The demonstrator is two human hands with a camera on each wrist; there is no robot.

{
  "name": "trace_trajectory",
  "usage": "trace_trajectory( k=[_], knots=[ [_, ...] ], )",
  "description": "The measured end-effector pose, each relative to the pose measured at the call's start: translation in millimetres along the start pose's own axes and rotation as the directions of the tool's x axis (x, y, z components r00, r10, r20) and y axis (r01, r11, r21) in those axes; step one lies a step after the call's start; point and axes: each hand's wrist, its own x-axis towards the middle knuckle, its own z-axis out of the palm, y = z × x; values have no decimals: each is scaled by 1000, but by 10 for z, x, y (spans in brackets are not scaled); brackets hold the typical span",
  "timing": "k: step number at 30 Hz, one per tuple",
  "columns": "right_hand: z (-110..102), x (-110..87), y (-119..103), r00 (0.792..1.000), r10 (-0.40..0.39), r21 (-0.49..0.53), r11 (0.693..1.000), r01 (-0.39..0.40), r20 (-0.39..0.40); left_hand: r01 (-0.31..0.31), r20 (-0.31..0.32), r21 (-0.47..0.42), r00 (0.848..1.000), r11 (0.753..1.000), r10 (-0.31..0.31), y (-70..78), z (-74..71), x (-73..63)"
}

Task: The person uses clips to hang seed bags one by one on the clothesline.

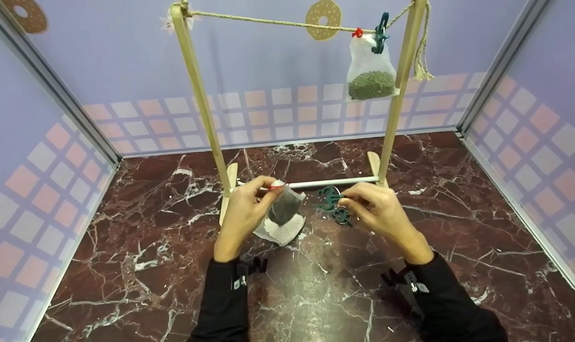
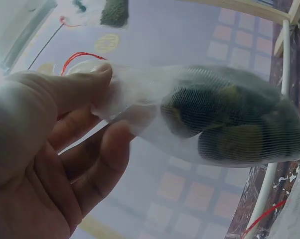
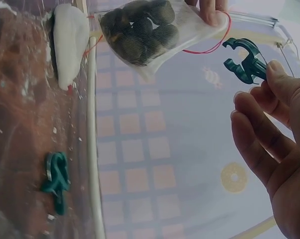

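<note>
My left hand [image 1: 247, 206] pinches the gathered top of a white mesh drawstring bag [image 2: 229, 117] with a red cord. Dark, rounded lumps show through its mesh. In the head view this bag overlaps a second mesh bag [image 1: 287, 232] of white granules lying on the tabletop. Thumb and fingers of my right hand [image 1: 380, 209] pinch the handle end of a dark green spring clip [image 3: 247, 60], its curved jaws pointing toward the held bag, apart from it. Another green clip [image 3: 57, 181] lies on the table below.
A wooden frame with upright posts [image 1: 199, 90] and a white lower bar [image 1: 334, 182] stands behind the hands. Along its top runs a rope [image 1: 259, 20], from which a mesh bag of green granules [image 1: 372, 85] hangs by a green clip [image 1: 380, 35]. Patterned walls enclose the marbled table [image 1: 149, 266].
</note>
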Motion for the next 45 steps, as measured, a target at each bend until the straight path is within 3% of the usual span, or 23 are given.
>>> trace_trajectory(
  k=[6, 13, 16, 19, 23, 27, 33, 40, 45],
  knots=[
    [-139, 275, -6, 998, -56, -39, 998, 57, 25, 10, 29, 16, 1000, 1000, -11, 148, -17, 243],
    [-403, 755, -43, 989, -137, -122, 982, 143, 55, -11, 70, 55, 998, 998, 7, 391, -82, 603],
    [-538, 984, -86, 988, -143, -160, 975, 152, 64, -19, 65, 56, 998, 998, 15, 484, -125, 777],
    [-660, 1225, -132, 984, -158, -239, 956, 173, 80, 14, 43, 13, 999, 1000, -15, 561, -167, 966],
    [-787, 1530, -182, 976, -186, -357, 909, 214, 109, 95, 8, -92, 995, 991, -95, 655, -230, 1205],
    [-885, 1803, -216, 971, -208, -460, 856, 238, 116, 125, -27, -147, 991, 981, -130, 725, -279, 1413],
    [-989, 2131, -254, 965, -204, -587, 766, 263, 166, 94, -73, -112, 992, 989, -103, 754, -314, 1622],
    [-986, 2368, -219, 965, -254, -691, 688, 224, 60, 75, -139, -72, 987, 995, -84, 742, -367, 1752],
    [-1002, 2409, -178, 980, -182, -722, 667, 182, 79, 52, -175, -61, 983, 997, -62, 786, -351, 1826]
  ],
)
